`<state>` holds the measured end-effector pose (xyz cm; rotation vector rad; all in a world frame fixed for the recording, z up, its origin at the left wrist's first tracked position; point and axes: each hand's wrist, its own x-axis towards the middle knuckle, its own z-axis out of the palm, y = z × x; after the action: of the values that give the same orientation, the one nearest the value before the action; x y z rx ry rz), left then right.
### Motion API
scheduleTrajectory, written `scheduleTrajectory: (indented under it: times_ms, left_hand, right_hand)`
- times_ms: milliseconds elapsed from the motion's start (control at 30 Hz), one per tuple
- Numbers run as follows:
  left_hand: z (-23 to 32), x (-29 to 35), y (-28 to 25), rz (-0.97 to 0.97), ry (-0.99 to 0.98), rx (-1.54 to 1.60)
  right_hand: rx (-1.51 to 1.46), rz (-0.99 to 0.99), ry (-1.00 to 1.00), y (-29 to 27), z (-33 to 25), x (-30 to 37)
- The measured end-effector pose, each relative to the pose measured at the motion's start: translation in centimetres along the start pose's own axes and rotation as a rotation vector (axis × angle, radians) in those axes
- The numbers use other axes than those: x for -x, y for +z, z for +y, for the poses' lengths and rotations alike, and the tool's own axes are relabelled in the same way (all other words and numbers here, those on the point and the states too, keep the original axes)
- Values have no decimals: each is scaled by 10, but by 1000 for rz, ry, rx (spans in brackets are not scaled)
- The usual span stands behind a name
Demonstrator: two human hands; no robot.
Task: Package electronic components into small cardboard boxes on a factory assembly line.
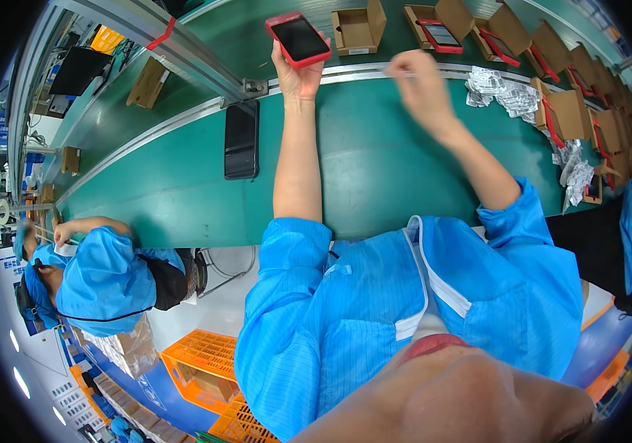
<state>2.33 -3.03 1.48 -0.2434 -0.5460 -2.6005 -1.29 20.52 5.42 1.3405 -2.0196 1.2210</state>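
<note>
My left hand [299, 80] is closed around a handheld device [301, 38] with a red case and a dark screen, raised over the far rail of the bench. My right hand [421, 92] hangs over the same rail, farther right, its fingers curled but smeared by motion. I cannot make out anything in it. An open, small brown cardboard box [353, 31] sits just right of the held device. Beyond my right hand, another red-cased device [440, 37] lies in an open box. A black tablet-like device [242, 140] rests on the green bench left of my left forearm.
Several open boxes with red devices curve along the right side, beside a heap of printed white slips [504, 92]. A metal post [183, 55] rises at the left of the green bench [375, 177]. A co-worker in blue [109, 277] sits at left, near an orange crate [201, 362].
</note>
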Motion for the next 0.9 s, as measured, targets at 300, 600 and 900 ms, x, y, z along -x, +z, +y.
scheduleTrajectory:
  times_ms: [300, 600, 900]
  left_hand:
    - [-13, 1, 12, -170, -178, -15]
    - [-17, 6, 14, -207, -196, -11]
    - [-18, 3, 9, -138, -174, -51]
  right_hand:
    - [455, 87, 602, -108, 97, 35]
    - [817, 72, 477, -102, 100, 49]
    - [865, 224, 228, -94, 75, 36]
